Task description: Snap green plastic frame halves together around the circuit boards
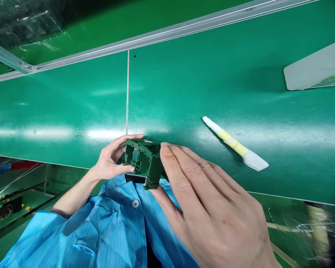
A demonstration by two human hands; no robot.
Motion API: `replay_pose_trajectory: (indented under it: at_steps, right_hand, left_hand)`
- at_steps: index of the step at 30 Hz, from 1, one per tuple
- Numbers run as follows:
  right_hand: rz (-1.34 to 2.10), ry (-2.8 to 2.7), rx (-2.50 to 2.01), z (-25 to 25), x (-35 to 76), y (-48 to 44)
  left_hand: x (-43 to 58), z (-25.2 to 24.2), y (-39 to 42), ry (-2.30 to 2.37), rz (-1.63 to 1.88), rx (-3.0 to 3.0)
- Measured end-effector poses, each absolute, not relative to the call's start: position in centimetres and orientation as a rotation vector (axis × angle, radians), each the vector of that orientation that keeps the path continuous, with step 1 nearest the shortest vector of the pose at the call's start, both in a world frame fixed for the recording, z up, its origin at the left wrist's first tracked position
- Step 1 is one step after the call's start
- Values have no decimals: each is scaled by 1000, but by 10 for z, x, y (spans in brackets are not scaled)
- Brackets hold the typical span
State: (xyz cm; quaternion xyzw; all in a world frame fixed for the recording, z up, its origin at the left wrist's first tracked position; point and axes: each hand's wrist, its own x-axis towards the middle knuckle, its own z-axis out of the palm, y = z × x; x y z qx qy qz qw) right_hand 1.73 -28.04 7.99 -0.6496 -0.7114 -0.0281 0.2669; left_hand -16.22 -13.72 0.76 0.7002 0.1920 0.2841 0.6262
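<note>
A dark green plastic frame part point(145, 160) with several open cells is held between both hands just above the near edge of the green work surface point(184, 85). My left hand point(113, 158) grips its left side, thumb and fingers curled round it. My right hand point(212, 208) holds its right side, fingers laid along the top and thumb underneath. Below the part a small dark piece shows against my blue coat point(106, 230).
A white and yellow flat scraper-like tool point(236, 144) lies on the surface to the right of the hands. A pale grey tray corner point(315, 69) sits at the far right. An aluminium rail point(162, 35) runs along the back. Lower shelves show beneath the near edge.
</note>
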Motion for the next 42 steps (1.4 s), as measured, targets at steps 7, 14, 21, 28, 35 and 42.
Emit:
replay_pose_trajectory:
  at_steps: [7,14,21,28,35,42]
  right_hand:
    - [-42,-1884,-1777,75,16,-285]
    - [-80,-1889,-1767,79,14,-284]
    - [-61,-1881,-1770,78,13,-284]
    - [66,-1777,-1691,66,19,-286]
    - [348,-1447,-1591,35,15,-292]
    - [256,-1453,-1602,39,10,-293]
  left_hand:
    - [-162,5,-138,431,633,1612]
    - [-162,5,-139,412,600,1562]
    - [-163,3,-140,430,565,1558]
    - [-167,14,-135,419,653,1814]
    - [-168,34,-131,351,697,2243]
    - [-168,27,-132,394,588,2054]
